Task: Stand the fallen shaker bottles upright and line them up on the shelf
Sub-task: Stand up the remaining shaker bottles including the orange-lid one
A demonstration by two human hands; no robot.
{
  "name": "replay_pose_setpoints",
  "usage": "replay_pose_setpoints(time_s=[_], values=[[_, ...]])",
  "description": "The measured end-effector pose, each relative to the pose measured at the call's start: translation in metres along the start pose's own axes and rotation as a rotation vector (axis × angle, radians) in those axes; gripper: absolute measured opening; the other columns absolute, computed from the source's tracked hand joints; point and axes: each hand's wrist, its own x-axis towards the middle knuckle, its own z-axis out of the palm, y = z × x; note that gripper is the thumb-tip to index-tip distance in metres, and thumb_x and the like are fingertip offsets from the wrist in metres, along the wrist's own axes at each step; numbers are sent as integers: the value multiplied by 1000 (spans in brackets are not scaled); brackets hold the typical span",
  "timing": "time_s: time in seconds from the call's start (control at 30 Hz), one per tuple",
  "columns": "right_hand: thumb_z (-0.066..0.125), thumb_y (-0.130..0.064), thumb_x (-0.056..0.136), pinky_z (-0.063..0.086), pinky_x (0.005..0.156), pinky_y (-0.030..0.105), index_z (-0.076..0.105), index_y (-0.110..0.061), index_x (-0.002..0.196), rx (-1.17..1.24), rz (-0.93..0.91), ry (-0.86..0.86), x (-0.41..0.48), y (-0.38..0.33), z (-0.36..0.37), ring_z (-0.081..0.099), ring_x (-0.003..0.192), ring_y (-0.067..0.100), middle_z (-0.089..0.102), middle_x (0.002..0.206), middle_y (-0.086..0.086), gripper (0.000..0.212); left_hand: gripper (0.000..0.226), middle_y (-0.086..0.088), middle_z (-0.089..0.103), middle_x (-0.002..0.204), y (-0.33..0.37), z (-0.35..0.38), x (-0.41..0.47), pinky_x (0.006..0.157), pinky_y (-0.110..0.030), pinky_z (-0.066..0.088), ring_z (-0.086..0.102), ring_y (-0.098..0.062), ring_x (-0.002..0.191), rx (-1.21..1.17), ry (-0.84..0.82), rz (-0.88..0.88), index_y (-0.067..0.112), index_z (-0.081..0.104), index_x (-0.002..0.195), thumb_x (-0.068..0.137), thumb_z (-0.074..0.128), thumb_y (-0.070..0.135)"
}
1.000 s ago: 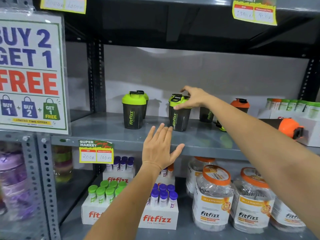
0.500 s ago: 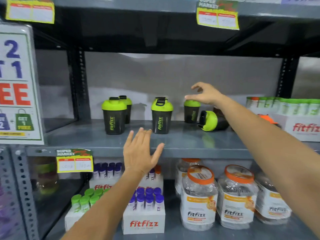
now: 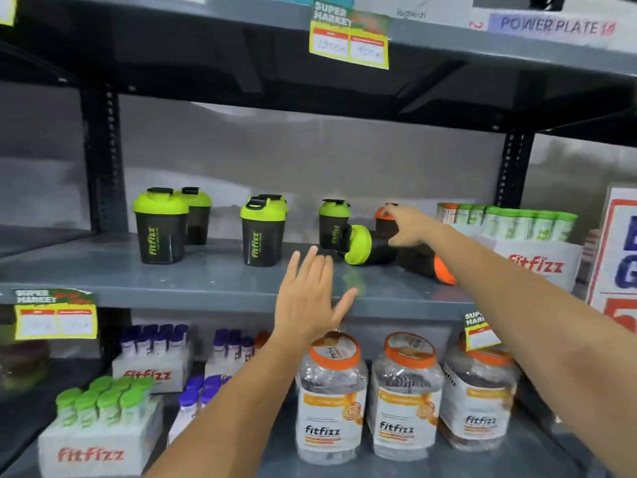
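Observation:
Black shaker bottles stand on the grey middle shelf (image 3: 206,274). Two green-lidded pairs stand upright, one at the left (image 3: 160,225) and one at the middle (image 3: 263,231), with a single bottle (image 3: 332,222) further right. A green-lidded shaker (image 3: 367,244) lies on its side, lid toward me. An orange-lidded shaker (image 3: 425,262) lies fallen under my right forearm. Another orange-lidded one (image 3: 382,219) stands at the back. My right hand (image 3: 408,225) hovers over the fallen green one, fingers spread, holding nothing. My left hand (image 3: 310,294) is open at the shelf's front edge.
A white fitfizz box of green-capped tubes (image 3: 527,243) stands at the shelf's right end, beside a sign (image 3: 617,257). Below are orange-lidded jars (image 3: 332,398), tube boxes (image 3: 103,436) and price tags (image 3: 55,313). An upper shelf (image 3: 344,84) hangs overhead.
My right hand let go of the middle green shaker and travelled right to the fallen bottles. The view shifted right. My left hand stayed open at the shelf edge.

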Motion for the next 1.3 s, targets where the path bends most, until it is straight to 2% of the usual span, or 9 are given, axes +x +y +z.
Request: replay_pose_setpoints(time_s=[0.2,0.33,0.5,0.6,0.7,0.87,1.0,1.13,1.3], values=[[81,-20,64,38,104,40,10,-9,148,-65,-112,-194,20,-12,14,41,128,34,38,145,19,111,75,-17,61,127,4,0,1,112,-47,33,49,-29,128,64,-20,-38,-2,54,129,88,36,58],[83,-19,58,44,93,32,20,-14,145,-89,-206,-215,33,-26,25,49,119,30,49,136,16,108,75,-17,62,126,4,3,2,110,-46,36,50,-28,127,75,8,-36,-2,55,129,87,37,58],[85,-46,43,50,77,39,38,-13,121,1,-124,63,33,-34,28,56,104,31,56,118,11,97,74,-16,63,124,5,4,2,108,-45,38,52,-28,125,91,37,-43,-1,57,126,87,37,58],[85,-57,36,45,73,34,38,-11,114,390,114,232,33,-49,29,57,103,31,57,113,10,102,74,-15,64,123,7,3,1,108,-44,39,53,-27,124,92,27,-61,-1,58,125,87,36,59],[86,-61,33,53,80,37,44,-8,118,675,334,203,31,-67,33,59,105,26,60,114,7,109,76,-15,64,123,9,1,-1,109,-43,37,54,-26,124,90,-2,-112,0,58,125,86,34,60],[85,-64,38,46,72,33,37,-9,117,690,358,271,25,-79,48,58,107,29,58,114,7,107,77,-15,64,122,9,0,-1,109,-41,36,54,-26,123,81,-38,-128,0,58,125,87,31,61],[61,-88,39,49,81,42,30,-7,134,529,357,378,24,-83,37,49,120,34,47,131,13,129,79,-15,64,123,9,0,-1,110,-40,34,54,-25,124,76,-66,-135,0,58,125,88,28,63],[59,-85,49,48,72,39,39,-11,129,244,253,444,26,-85,25,53,110,35,53,123,13,110,79,-15,64,123,8,0,-1,111,-41,34,53,-25,124,67,-78,-138,0,57,126,88,27,63],[69,-62,55,49,77,41,43,-15,125,437,279,248,32,-83,24,52,111,34,48,126,12,89,78,-15,65,122,8,0,0,110,-41,33,54,-25,123,65,-92,-136,1,57,125,89,27,63]])
